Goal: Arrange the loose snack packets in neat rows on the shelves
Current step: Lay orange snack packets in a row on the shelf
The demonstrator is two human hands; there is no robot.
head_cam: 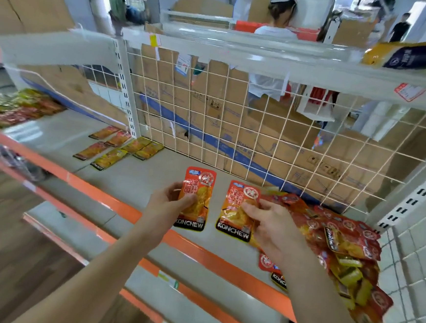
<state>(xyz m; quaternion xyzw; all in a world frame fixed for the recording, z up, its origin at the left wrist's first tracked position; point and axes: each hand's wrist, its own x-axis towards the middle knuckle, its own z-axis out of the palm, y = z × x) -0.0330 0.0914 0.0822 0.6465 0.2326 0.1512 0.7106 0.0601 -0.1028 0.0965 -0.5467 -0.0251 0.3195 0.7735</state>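
Far to the left a blurred bunch of packets (20, 108) lies on the shelf (141, 181); right of it, the short rows of packets (121, 149) lie flat in pairs, near the wire grid back (236, 112); next comes my left hand (170, 204), which pinches the left packet (197, 198) by its left edge, thumb on the front and fingers curled behind; whether its lower end touches the shelf I cannot tell; just beside it, with a narrow gap between, the right packet (237, 211) is held by my right hand (275, 227), whose bent fingers close on its right side; right again, the loose heap (341, 237) fills the right end of the shelf and reaches the orange front lip (117, 199). I judge the risks to be these: a one-edge pinch on slick film may let a packet swing askew, so the row starts crooked; set too close, the two may overlap; my right forearm lies over the heap, and drawing it back carelessly could drag packets over the near lip.
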